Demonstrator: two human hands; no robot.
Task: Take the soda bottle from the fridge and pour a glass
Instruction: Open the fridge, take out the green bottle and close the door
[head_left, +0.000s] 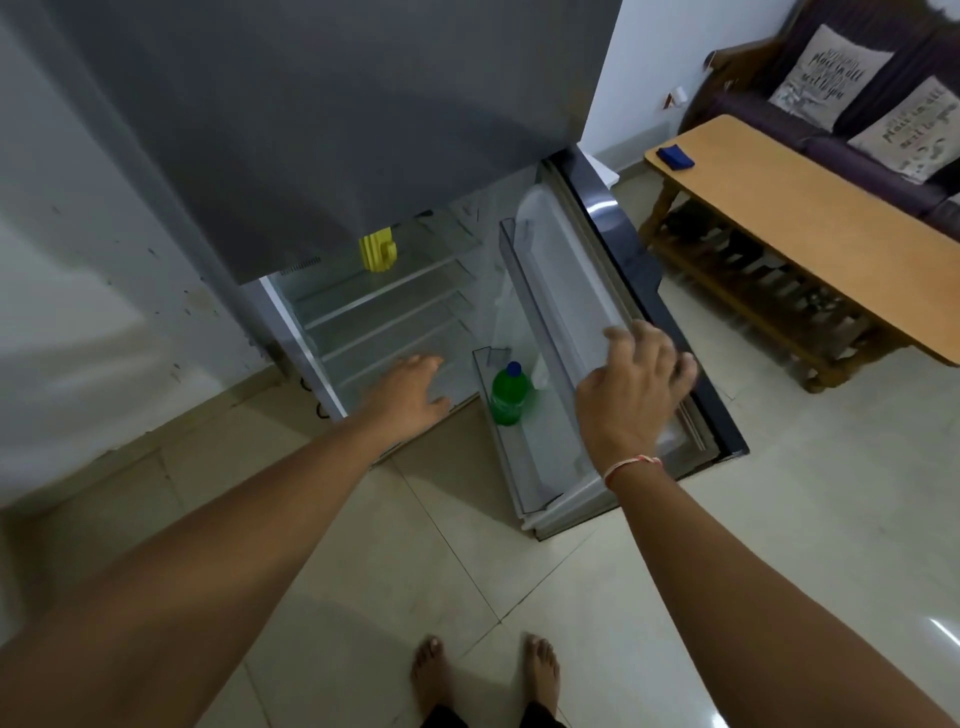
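The grey fridge (332, 130) stands ahead with its lower door (582, 291) swung open to the right. A green soda bottle (508, 396) with a blue cap stands upright in the bottom door rack (524, 467). My left hand (410, 389) reaches in low, fingers apart, just left of the bottle and apart from it. My right hand (631, 395) hovers open in front of the door's inner edge, right of the bottle. No glass is in view.
A yellow object (379, 252) sits on an upper fridge shelf. A wooden coffee table (810, 228) with a blue item (675, 157) stands to the right, a dark sofa with cushions (831, 67) behind it. My bare feet (485, 675) are on the tiled floor.
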